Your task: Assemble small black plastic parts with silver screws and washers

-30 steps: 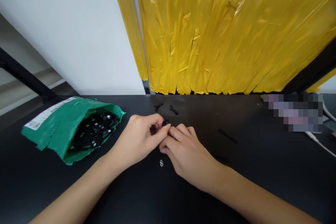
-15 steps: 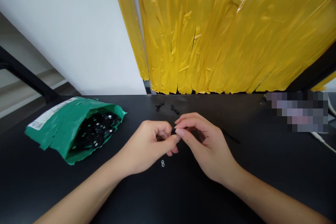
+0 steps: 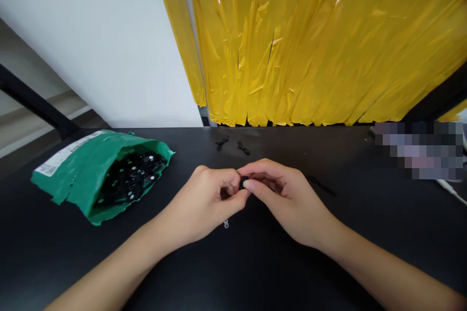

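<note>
My left hand (image 3: 215,201) and my right hand (image 3: 288,199) meet over the middle of the black table, fingertips touching. Between them is a small black piece (image 3: 242,182), pinched by both and mostly covered by fingers, so its kind does not show. The left fingers are curled in with the thumb pressed alongside. On the right, thumb and index finger close round the piece. Just below my left hand lies a pair of small silvery rings (image 3: 226,224), partly hidden by it. Two small black knotted pieces, one on the left (image 3: 222,143) and one on the right (image 3: 243,147), lie beyond my fingers.
A torn green bag (image 3: 73,167) full of black parts with silvery dots (image 3: 136,175) lies at the left. Right of my right hand is a thin black strip (image 3: 323,186). A blurred-out object (image 3: 423,150) and a white cable (image 3: 452,191) are far right. Yellow film (image 3: 292,58) hangs behind.
My right index finger has shifted left over the black piece, toward my left fingers. My left hand now covers part of the silvery rings. The view has tilted slightly.
</note>
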Action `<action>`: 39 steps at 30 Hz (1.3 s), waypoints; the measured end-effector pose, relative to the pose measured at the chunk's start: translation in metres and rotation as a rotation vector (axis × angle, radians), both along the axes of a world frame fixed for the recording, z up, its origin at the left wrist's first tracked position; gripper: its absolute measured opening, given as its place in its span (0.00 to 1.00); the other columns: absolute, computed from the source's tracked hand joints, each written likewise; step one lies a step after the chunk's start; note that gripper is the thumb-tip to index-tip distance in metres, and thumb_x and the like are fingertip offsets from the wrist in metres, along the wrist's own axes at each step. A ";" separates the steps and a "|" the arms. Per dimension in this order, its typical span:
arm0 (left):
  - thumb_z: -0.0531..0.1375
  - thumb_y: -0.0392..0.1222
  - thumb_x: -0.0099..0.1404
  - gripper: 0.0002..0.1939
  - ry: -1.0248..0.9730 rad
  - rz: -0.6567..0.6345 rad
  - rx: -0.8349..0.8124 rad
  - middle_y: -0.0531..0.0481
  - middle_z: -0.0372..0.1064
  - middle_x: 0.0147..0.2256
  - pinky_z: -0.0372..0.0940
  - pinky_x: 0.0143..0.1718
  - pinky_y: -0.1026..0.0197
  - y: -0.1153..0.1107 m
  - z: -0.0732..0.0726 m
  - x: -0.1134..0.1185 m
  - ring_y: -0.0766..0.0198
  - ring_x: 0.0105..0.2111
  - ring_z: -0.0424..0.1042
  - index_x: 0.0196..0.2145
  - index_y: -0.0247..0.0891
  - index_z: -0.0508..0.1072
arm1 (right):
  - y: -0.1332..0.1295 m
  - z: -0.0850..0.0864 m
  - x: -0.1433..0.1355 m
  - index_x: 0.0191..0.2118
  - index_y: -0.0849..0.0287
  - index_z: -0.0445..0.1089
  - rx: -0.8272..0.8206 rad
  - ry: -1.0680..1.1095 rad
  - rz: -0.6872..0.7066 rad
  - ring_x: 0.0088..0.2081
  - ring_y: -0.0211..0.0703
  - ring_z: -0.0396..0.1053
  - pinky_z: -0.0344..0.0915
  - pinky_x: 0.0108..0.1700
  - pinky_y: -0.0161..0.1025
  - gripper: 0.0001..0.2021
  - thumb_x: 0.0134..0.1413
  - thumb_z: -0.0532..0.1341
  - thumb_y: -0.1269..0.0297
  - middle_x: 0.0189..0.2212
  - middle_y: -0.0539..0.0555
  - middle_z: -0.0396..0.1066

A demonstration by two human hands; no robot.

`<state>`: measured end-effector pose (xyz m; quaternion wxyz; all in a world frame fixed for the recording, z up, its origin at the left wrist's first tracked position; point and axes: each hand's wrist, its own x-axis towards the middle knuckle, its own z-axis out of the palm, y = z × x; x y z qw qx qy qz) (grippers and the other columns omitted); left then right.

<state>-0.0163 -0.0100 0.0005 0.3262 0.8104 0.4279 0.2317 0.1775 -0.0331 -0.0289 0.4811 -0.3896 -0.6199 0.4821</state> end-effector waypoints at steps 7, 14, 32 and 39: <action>0.62 0.42 0.69 0.13 0.021 -0.051 -0.124 0.53 0.77 0.24 0.61 0.23 0.68 0.000 0.003 -0.003 0.68 0.23 0.73 0.27 0.36 0.76 | 0.001 -0.001 0.000 0.41 0.55 0.78 -0.097 0.027 0.022 0.42 0.42 0.79 0.75 0.46 0.40 0.03 0.64 0.67 0.66 0.38 0.50 0.80; 0.62 0.44 0.70 0.14 -0.009 -0.092 -0.297 0.51 0.78 0.26 0.66 0.25 0.68 -0.001 0.005 -0.002 0.66 0.24 0.76 0.28 0.36 0.76 | -0.001 0.009 0.007 0.37 0.56 0.77 -0.144 -0.026 0.137 0.38 0.40 0.80 0.73 0.43 0.38 0.04 0.65 0.65 0.69 0.34 0.48 0.81; 0.64 0.41 0.69 0.10 -0.073 -0.201 -0.524 0.52 0.77 0.25 0.67 0.25 0.69 -0.008 0.010 -0.002 0.68 0.24 0.75 0.29 0.36 0.75 | -0.006 0.021 0.026 0.41 0.51 0.79 0.075 -0.252 0.225 0.39 0.44 0.79 0.73 0.43 0.41 0.03 0.67 0.67 0.64 0.36 0.48 0.82; 0.62 0.41 0.71 0.12 -0.134 -0.175 -0.310 0.53 0.78 0.26 0.68 0.26 0.69 -0.010 0.009 0.004 0.68 0.24 0.75 0.30 0.36 0.77 | -0.005 0.014 0.021 0.44 0.52 0.78 0.067 -0.043 0.206 0.39 0.40 0.78 0.73 0.43 0.38 0.04 0.68 0.65 0.65 0.37 0.49 0.78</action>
